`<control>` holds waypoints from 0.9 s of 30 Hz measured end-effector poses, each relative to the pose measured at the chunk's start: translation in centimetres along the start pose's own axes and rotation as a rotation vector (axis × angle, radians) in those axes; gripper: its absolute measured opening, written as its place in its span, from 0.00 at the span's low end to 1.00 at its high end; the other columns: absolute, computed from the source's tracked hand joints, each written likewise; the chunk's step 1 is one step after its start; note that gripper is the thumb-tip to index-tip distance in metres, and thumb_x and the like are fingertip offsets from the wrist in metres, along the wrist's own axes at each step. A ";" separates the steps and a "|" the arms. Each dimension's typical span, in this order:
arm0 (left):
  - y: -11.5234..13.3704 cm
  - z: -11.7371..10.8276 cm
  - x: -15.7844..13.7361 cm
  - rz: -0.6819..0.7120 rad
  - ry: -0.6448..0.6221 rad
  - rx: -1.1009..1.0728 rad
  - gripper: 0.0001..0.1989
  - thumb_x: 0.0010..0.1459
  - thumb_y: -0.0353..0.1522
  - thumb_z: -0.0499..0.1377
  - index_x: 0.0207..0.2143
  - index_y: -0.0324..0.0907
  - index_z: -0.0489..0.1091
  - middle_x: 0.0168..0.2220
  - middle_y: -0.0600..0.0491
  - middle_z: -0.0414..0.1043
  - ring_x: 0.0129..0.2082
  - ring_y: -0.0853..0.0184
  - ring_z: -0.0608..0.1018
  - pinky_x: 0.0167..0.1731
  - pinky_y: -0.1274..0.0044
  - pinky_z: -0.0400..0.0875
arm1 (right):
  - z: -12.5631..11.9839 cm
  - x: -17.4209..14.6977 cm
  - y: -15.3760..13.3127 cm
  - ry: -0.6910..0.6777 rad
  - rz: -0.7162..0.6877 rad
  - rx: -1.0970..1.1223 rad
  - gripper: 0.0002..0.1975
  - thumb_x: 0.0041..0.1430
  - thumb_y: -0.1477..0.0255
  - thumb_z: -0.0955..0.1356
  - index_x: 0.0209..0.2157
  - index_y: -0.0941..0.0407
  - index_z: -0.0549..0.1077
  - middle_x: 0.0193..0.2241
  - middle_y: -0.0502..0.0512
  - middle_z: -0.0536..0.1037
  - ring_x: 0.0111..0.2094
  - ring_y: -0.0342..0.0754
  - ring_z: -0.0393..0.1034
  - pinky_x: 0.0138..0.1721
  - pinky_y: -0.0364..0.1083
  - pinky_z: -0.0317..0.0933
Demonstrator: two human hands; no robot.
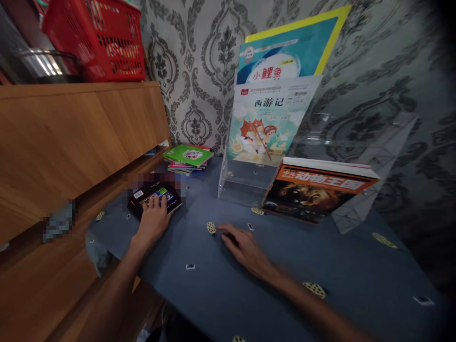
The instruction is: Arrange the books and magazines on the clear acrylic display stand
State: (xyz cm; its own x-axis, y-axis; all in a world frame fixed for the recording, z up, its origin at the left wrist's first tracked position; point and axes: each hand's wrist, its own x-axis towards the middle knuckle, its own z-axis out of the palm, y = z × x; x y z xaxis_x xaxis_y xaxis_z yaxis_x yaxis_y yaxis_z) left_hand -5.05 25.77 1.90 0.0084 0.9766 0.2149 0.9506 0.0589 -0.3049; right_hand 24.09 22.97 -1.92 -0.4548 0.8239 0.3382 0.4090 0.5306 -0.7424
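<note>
My left hand rests on a dark book at the table's left side, with its fingers spread over the colourful cover. Whether the thumb goes under the book's edge is hidden. Bare of any object, my right hand hovers over or lies on the blue tablecloth, fingers loosely apart, index finger stretched to the left. Beyond it stands a clear acrylic rack. An orange-and-black book with a lion's face leans in its lower front. Behind that, a white illustrated book stands before a teal book with a yellow edge.
A small stack of books topped by a green one lies at the back left. A wooden cabinet borders the table's left, carrying a red plastic basket and a metal bowl. Patterned wallpaper covers the wall behind.
</note>
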 end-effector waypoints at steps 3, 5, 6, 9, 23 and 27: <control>1.3 -0.3 -1.2 0.011 0.033 -0.001 0.28 0.69 0.38 0.49 0.65 0.29 0.59 0.64 0.27 0.60 0.65 0.42 0.65 0.59 0.53 0.62 | 0.5 0.7 -0.2 -0.012 0.053 0.122 0.14 0.67 0.65 0.62 0.50 0.53 0.73 0.39 0.56 0.81 0.40 0.51 0.76 0.44 0.51 0.69; 2.1 -0.5 -1.9 0.022 0.047 -0.017 0.28 0.69 0.37 0.49 0.65 0.29 0.59 0.65 0.27 0.60 0.65 0.42 0.64 0.60 0.53 0.61 | 0.5 0.9 0.0 -0.018 0.108 0.229 0.17 0.67 0.62 0.62 0.52 0.55 0.72 0.38 0.57 0.80 0.37 0.50 0.76 0.39 0.49 0.70; 2.5 -0.6 -2.2 0.026 0.049 -0.024 0.28 0.69 0.36 0.49 0.65 0.29 0.58 0.65 0.27 0.59 0.65 0.42 0.64 0.60 0.53 0.61 | 0.6 0.9 0.2 -0.022 0.132 0.290 0.18 0.67 0.61 0.62 0.53 0.56 0.71 0.39 0.58 0.79 0.36 0.49 0.76 0.37 0.48 0.71; 3.5 -0.8 -3.0 0.059 0.054 -0.039 0.28 0.68 0.36 0.50 0.65 0.29 0.59 0.65 0.27 0.59 0.66 0.42 0.63 0.61 0.53 0.60 | 0.8 0.9 0.8 -0.020 0.160 0.455 0.23 0.67 0.56 0.63 0.54 0.57 0.69 0.44 0.62 0.78 0.38 0.50 0.77 0.33 0.48 0.71; 9.0 -1.0 -7.1 0.279 0.171 -0.106 0.27 0.64 0.30 0.54 0.65 0.31 0.61 0.65 0.30 0.60 0.66 0.41 0.63 0.61 0.50 0.62 | 1.0 1.1 1.3 0.021 0.353 0.869 0.30 0.59 0.52 0.70 0.57 0.54 0.70 0.48 0.63 0.77 0.30 0.47 0.78 0.33 0.49 0.73; 8.9 -1.4 -7.3 0.291 0.194 -0.166 0.28 0.64 0.33 0.55 0.65 0.33 0.61 0.65 0.33 0.61 0.66 0.42 0.63 0.61 0.51 0.62 | 0.5 1.3 0.9 0.033 0.401 0.916 0.28 0.58 0.53 0.71 0.55 0.54 0.71 0.43 0.60 0.79 0.22 0.42 0.74 0.21 0.42 0.66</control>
State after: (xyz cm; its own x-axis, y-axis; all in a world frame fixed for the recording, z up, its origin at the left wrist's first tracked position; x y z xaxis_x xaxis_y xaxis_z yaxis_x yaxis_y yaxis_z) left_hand 3.78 18.87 -1.11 0.3287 0.8894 0.3176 0.9369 -0.2648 -0.2281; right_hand 23.45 24.40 -2.42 -0.3890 0.9208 -0.0291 -0.2464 -0.1344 -0.9598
